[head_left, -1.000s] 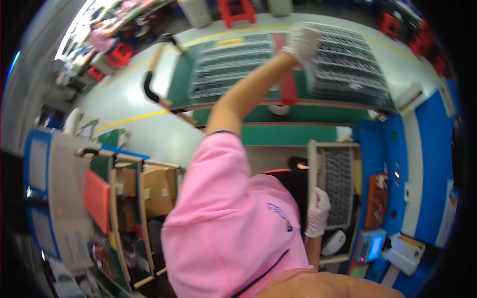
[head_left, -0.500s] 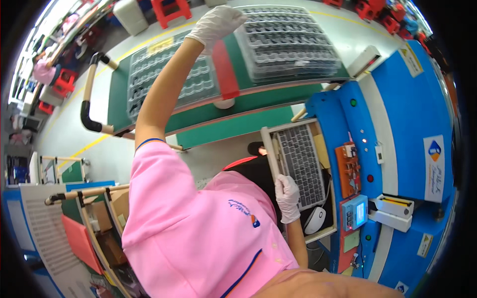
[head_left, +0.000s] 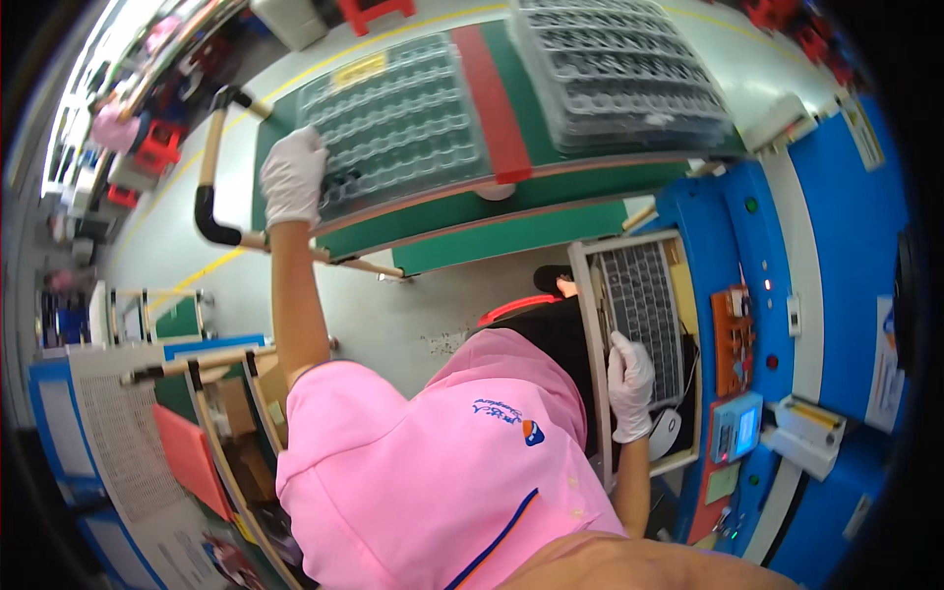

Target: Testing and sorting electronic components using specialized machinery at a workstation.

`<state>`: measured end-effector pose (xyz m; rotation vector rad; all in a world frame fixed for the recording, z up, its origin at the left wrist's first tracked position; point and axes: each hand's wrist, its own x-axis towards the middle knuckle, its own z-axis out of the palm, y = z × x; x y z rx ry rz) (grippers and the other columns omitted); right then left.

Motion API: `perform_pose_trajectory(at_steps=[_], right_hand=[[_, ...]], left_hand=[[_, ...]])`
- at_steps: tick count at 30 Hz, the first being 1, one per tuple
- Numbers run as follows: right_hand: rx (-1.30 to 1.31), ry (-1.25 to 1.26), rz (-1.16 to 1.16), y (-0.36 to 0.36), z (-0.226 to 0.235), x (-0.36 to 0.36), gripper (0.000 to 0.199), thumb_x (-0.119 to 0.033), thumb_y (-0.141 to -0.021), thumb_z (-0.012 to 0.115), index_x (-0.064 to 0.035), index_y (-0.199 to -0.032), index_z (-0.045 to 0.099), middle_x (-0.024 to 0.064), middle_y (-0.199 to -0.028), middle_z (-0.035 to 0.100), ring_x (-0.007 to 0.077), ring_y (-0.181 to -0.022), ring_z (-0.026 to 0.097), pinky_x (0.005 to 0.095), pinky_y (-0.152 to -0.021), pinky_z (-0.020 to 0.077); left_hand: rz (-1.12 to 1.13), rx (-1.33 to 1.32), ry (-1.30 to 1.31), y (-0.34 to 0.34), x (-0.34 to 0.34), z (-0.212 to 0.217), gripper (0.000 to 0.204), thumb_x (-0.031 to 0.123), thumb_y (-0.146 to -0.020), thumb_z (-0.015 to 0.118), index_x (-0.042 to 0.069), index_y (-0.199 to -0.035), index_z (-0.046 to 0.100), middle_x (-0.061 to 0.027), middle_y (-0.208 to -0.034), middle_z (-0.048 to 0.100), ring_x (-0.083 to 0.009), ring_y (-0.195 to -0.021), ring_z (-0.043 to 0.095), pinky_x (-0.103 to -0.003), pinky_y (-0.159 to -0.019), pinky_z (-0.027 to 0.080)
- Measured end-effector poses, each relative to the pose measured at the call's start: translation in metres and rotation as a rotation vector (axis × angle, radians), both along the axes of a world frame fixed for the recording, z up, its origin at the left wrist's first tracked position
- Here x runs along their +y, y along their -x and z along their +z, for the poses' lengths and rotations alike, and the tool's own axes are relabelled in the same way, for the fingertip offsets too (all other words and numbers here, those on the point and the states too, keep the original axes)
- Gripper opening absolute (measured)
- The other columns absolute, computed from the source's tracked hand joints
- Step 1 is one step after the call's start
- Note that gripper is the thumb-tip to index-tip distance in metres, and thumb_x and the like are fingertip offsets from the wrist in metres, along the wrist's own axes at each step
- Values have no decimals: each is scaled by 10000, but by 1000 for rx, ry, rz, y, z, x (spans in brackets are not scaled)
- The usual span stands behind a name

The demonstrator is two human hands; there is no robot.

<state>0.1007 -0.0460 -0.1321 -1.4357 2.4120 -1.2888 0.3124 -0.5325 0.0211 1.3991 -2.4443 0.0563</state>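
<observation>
My left hand (head_left: 292, 177), in a white glove, reaches far out and lies on the near corner of a grey cell tray (head_left: 398, 108) on a green cart top (head_left: 462, 221). Its fingers curl beside a small dark spot in the tray; whether they grip anything is unclear. A red strip (head_left: 492, 93) separates this tray from a second, darker stack of trays (head_left: 619, 74) to the right. My right hand (head_left: 629, 385), also gloved, holds the near edge of a dark grid tray (head_left: 644, 305) lying in a pale frame on the blue workstation (head_left: 836, 246). My pink shirt fills the lower middle.
The cart has a wooden and black push handle (head_left: 206, 187). On the blue workstation sit an orange circuit board (head_left: 736, 324), a small blue screen unit (head_left: 736, 428) and a white box (head_left: 806, 433). A rack with cardboard boxes and a red sheet (head_left: 187, 457) stands lower left. Red stools (head_left: 157, 147) stand far left.
My left hand has swung from the red strip between the trays over to the left tray's near corner. The view has tilted. My right hand has stayed on the dark grid tray.
</observation>
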Motion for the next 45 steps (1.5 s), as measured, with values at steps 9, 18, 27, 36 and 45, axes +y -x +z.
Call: perform_pose_trajectory(at_steps=[9,18,27,36,45], right_hand=[[490,-74,-595,78,43,45,278,-5,-858,669,-57,-1128,626,133,-1250,607,339,-1207,564,452,-1026,437],[393,-162,-725,103,24,63,286,-87,-893,670,-49,-1161,576,113,-1087,616,282,-1071,602,437,-1042,440],[585,-169,-863,93,48,102,358,-69,-897,681,-97,-1229,552,40,-969,621,211,-929,628,405,-935,445],[534,-335,-891,113,66,73,200,-103,-886,643,-99,-1086,646,9,-901,626,206,-843,620,361,-826,424],[616,-384,-680,158,31,44,269,-171,-922,619,-131,-1184,667,-12,-1160,689,173,-917,626,332,-804,486]], left_hand=[[-239,-175,12,-27,-31,-12,274,243,-937,533,-15,-930,625,-253,-892,636,-441,-854,589,-512,-792,454],[-411,317,-412,47,16,51,444,14,-789,559,-38,-1225,625,-85,-1002,657,-168,-900,595,-284,-833,467],[-870,548,-574,182,170,46,208,-34,-863,607,-51,-1053,688,-92,-917,687,-140,-833,620,-260,-776,502],[-1096,516,-1214,298,293,-37,257,-32,-915,618,-40,-1162,690,-51,-996,675,-110,-902,608,-247,-840,488],[-1185,617,-993,346,349,-103,234,15,-907,695,12,-1140,717,-142,-1062,723,-179,-1016,659,-308,-893,519]])
